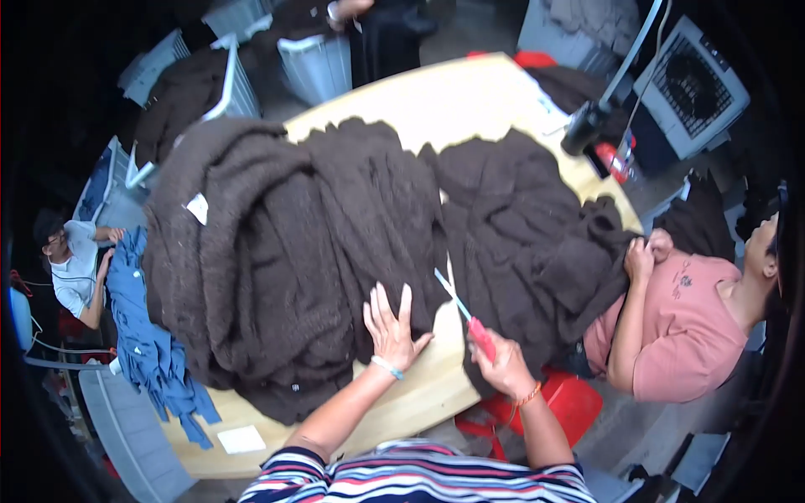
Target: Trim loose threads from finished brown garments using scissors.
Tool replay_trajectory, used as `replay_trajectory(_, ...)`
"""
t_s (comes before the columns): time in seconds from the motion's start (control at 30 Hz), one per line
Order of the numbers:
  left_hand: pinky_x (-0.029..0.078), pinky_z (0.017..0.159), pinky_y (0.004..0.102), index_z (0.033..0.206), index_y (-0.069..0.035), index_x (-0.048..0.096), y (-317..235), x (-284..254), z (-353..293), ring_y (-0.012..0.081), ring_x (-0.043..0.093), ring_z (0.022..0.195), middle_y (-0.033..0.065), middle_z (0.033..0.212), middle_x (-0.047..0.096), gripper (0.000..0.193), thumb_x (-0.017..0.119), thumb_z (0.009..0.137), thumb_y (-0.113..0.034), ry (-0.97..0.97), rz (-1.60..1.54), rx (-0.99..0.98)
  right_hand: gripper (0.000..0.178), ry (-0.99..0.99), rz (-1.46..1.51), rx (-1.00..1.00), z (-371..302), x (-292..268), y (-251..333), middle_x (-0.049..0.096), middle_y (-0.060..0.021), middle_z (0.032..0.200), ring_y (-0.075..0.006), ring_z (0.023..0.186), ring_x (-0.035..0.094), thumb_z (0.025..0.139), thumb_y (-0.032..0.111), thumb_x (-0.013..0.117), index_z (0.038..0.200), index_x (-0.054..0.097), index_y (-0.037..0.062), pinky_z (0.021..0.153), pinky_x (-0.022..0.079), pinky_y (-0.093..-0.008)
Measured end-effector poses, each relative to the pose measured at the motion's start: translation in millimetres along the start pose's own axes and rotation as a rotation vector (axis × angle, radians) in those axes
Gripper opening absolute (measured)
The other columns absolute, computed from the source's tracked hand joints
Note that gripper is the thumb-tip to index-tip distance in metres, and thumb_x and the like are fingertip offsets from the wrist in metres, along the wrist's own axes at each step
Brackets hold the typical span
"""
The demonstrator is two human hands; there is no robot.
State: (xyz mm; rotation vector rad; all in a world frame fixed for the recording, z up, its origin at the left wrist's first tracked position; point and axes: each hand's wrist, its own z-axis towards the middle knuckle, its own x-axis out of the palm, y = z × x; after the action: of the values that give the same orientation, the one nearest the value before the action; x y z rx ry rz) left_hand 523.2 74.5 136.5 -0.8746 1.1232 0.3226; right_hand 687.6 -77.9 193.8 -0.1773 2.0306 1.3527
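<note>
Fingers spread wide, the left hand [394,338] (a pale band [386,367] circles its wrist) lies at the lower edge of dark brown garments [277,243] heaped left of center. The right hand [503,366], below and right of center, grips red-handled scissors [480,337], blades angled toward upper left. At far right, a person in pink [688,327] handles more dark cloth [537,243].

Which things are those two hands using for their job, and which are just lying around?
Part of the job:
- left hand, fingers spread over the brown cloth
- right hand, holding red-handled scissors
- table, under the cloth

Probably just lying around:
- white card on the table
- red seat
- grey crate beyond the table
</note>
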Motion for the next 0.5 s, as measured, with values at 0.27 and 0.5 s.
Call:
replay_trajectory(0.27,0.044,0.090,0.0422,0.132,-0.009,0.055,21,-71,12,0.0334,0.055,0.108,0.0144,0.118,0.058,0.064,0.077,0.071,-0.013,-0.131,-0.240,0.120,0.020,-0.042,0.064,0.017,-23,-10,15,0.071,-0.0143,0.080,-0.0284,0.079,0.072,0.090,0.015,0.062,0.108,0.065,0.0064,0.072,0.056,-0.0385)
replay_trajectory(0.5,0.036,0.103,0.0470,0.132,-0.003,0.054,99,-245,28,0.0394,0.048,0.121,0.0213,0.129,0.052,0.059,0.074,0.079,-0.020,-0.807,0.362,-0.115,0.025,0.029,0.021,-0.060,-12,-15,31,0.072,-0.0131,0.094,-0.0175,0.073,0.071,0.091,0.007,0.060,0.114,0.063,-0.0017,0.071,0.056,-0.0302)
